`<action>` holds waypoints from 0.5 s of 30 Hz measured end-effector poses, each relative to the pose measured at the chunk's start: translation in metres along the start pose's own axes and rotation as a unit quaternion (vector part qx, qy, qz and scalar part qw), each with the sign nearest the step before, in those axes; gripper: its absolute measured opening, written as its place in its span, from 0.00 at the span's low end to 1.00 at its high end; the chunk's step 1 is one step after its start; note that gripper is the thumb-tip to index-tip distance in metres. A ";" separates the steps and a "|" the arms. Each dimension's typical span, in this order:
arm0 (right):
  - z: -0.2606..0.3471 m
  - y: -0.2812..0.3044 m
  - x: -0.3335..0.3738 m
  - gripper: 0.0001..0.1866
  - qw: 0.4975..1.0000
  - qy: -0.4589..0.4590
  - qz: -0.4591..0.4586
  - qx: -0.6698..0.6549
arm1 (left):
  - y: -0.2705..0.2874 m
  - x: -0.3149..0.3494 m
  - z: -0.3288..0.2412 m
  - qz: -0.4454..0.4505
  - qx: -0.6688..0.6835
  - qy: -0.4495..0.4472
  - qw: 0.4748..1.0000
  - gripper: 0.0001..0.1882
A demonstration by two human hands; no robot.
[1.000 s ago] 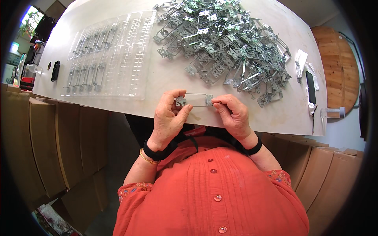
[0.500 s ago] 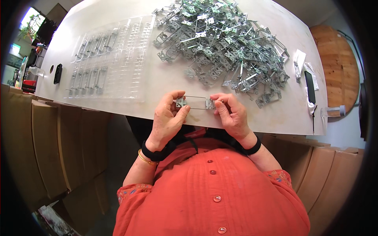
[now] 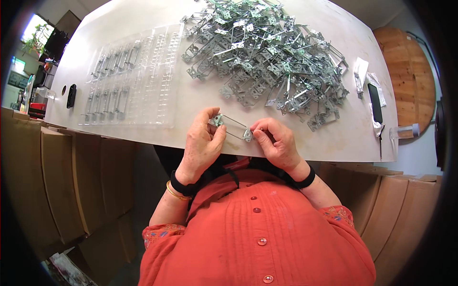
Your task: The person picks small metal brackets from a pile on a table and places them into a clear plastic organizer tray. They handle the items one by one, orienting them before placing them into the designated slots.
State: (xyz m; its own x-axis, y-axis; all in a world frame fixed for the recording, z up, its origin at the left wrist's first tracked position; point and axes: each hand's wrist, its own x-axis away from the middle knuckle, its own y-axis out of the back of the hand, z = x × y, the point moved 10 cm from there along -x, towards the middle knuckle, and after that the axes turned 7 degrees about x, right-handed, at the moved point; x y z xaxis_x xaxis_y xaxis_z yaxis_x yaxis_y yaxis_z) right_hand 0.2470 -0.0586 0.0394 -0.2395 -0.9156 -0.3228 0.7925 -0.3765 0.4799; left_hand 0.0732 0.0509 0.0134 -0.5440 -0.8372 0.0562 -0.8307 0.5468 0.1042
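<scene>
A small metal bracket (image 3: 247, 134), two plates joined by a pair of thin rods, is held above the table's front edge. My left hand (image 3: 200, 143) grips its left plate between thumb and fingers. The bracket slants, its right end lower and nearer to me. Beside that right end, my right hand (image 3: 278, 147) is closed in a pinch; whether the fingertips touch the plate, and what lies between them, cannot be made out. Beyond both hands lies a big heap of similar metal brackets (image 3: 276, 62).
Left of the heap lies a clear plastic tray (image 3: 148, 107) with several brackets in two rows. A black object (image 3: 71, 96) lies near the table's left side. At the right are a dark phone-like slab (image 3: 375, 103), white wrappers (image 3: 360, 71) and a clear container (image 3: 405, 132). Cardboard boxes (image 3: 57, 176) flank me.
The bracket has gone from level to slanted, its right end dropping toward me. My right hand has shifted slightly left and down, and its fingers no longer overlap the right plate.
</scene>
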 end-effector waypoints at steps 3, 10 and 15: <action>0.006 -0.001 -0.002 0.04 1.000 0.020 0.013 -0.009 | -0.001 -0.002 -0.001 -0.006 -0.011 -0.015 1.000 0.21; 0.006 -0.009 -0.001 0.05 0.997 0.021 0.068 -0.026 | -0.005 -0.007 0.002 0.001 -0.032 -0.023 0.999 0.20; 0.011 -0.010 -0.002 0.04 0.995 0.036 0.096 -0.009 | 0.000 -0.006 -0.009 -0.044 -0.105 -0.077 0.991 0.20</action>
State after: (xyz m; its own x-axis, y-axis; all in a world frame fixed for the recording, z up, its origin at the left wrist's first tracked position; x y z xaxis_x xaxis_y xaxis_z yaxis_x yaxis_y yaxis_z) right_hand 0.2332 -0.0548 0.0444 -0.0426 -0.9578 -0.2843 0.8302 -0.1923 0.5232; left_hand 0.0777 0.0558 0.0223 -0.4962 -0.8609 -0.1126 -0.8414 0.4448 0.3070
